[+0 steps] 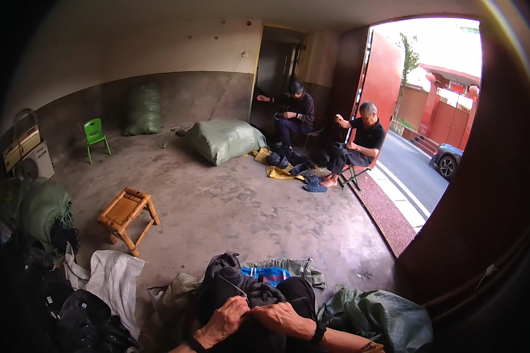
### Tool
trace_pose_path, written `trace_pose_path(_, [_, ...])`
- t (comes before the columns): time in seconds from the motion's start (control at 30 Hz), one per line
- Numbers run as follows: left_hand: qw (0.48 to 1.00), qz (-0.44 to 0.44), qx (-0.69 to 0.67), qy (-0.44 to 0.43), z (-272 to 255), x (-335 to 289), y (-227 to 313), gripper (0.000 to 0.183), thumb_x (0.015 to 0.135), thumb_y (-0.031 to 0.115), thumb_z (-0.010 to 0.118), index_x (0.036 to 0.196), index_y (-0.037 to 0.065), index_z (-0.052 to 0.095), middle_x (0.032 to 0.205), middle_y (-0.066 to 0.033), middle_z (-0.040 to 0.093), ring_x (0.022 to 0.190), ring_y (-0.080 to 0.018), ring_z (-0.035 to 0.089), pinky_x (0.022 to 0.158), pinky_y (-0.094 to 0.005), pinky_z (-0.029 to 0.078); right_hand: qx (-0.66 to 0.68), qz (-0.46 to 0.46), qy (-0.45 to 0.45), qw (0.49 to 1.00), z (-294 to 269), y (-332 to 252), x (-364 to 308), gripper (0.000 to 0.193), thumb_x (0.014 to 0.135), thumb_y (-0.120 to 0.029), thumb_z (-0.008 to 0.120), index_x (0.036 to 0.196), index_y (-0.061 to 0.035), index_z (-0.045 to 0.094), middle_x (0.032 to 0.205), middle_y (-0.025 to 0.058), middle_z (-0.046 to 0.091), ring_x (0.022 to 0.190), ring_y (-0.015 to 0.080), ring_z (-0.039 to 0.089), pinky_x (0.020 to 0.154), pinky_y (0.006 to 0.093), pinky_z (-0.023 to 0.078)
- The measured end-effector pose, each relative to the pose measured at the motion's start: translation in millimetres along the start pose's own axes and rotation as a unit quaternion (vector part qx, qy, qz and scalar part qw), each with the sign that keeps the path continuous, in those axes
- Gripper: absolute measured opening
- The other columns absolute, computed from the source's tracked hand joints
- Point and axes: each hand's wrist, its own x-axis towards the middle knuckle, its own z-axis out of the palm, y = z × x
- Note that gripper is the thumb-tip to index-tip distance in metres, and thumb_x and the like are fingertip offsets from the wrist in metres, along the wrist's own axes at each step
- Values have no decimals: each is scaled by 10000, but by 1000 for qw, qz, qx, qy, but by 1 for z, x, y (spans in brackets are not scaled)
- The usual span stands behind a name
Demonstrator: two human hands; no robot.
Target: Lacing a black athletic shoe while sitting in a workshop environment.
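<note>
My left hand [227,317] and my right hand [284,319] meet at the fingertips low in the middle of the head view. Both are closed in a pinch, and what lies between the fingers is too small to make out. Dark fabric [225,269] is bunched over my lap, just beyond the hands. A thin light cord or strip [235,286] crosses it and ends close to my left fingertips. Blue checked cloth [268,275] shows behind the dark fabric.
Black items [85,315] and a white sack [115,279] lie to my left, a green sack [388,317] to my right. Ahead stand a bamboo stool [126,213], a green chair [96,135] and a stuffed sack [227,140]. Two seated people [368,134] handle dark cloth by the open doorway.
</note>
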Motion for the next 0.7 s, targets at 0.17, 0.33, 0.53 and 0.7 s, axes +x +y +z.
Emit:
trace_pose_path(0.17, [998, -4, -14, 55, 10, -8, -3, 325, 662, -21, 742, 943, 54, 595, 1018, -104, 601, 1086, -331, 599, 939, -411, 508, -21, -43, -29, 998, -3, 3, 0, 185, 885, -161, 542, 1059, -122, 591, 777, 98, 637, 633, 299, 654, 476, 412, 475])
trace_pose_path(0.33, [999, -12, -16, 41, 7, -10, -1, 305, 694, 11, 735, 958, 70, 595, 1045, -95, 610, 1111, -305, 595, 947, -402, 492, -85, -101, -60, 989, -9, 1, -5, 225, 837, -139, 563, 1048, -63, 583, 875, 95, 621, 725, 260, 661, 511, 381, 491])
trace_pose_path(0.53, [998, -28, -51, 12, -1, -2, 7, 324, 670, -60, 714, 938, 45, 565, 1025, -121, 589, 1122, -341, 570, 1003, -432, 462, -128, -4, 38, 991, -41, 20, -8, 213, 785, -114, 591, 997, -133, 576, 774, 76, 580, 664, 281, 626, 515, 362, 472])
trace_pose_path(0.7, [998, 7, -57, -4, -7, 16, 3, 328, 663, -70, 707, 940, 27, 561, 1021, -154, 586, 1097, -373, 568, 1011, -424, 459, 44, 58, 427, 902, -229, 153, -76, 138, 945, -113, 519, 942, -3, 603, 828, 44, 625, 681, 112, 580, 580, 266, 455])
